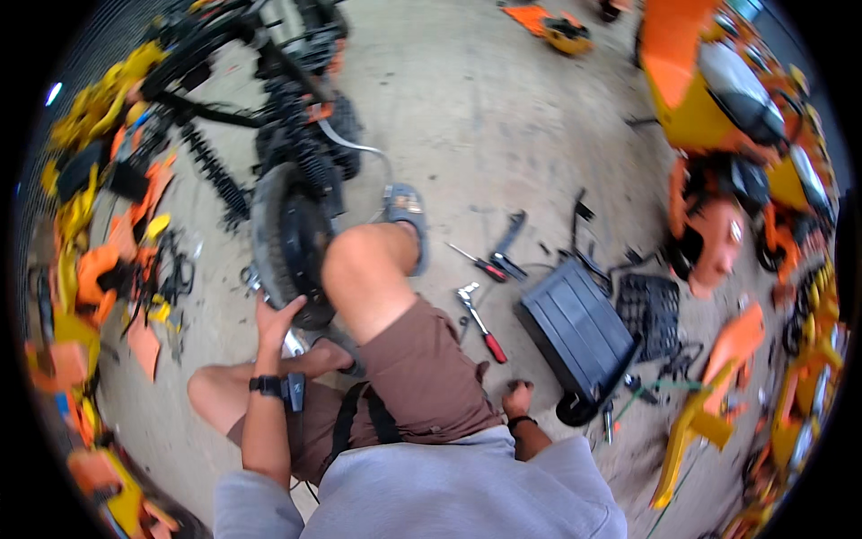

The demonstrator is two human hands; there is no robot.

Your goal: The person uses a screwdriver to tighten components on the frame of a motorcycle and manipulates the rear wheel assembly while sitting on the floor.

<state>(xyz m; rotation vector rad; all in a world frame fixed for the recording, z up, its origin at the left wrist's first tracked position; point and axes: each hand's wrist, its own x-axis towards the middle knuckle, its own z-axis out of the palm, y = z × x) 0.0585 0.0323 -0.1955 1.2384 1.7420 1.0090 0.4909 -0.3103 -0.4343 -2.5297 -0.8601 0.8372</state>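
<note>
My left hand (277, 316) is at the lower end of a black motorbike wheel (292, 238), its thumb by the tyre and its fingers curled. Bright metal (294, 342) shows on either side of that hand; blur hides what it grips. My right hand (518, 398) rests on the floor beside my right thigh, fingers curled in, nothing seen in it. Ahead of it lies a ratchet wrench (482, 322) with a red and black handle. A screwdriver (480, 262) with a red handle lies farther off, next to a black bracket-like part (509, 247).
The wheel belongs to a stripped black motorbike frame (233, 72) with coil springs. A dark grey plastic box (579, 328) stands on the right, next to a black grid-like tray (648, 305). Orange and yellow body panels line both sides. An orange-yellow scooter (687, 99) stands far right.
</note>
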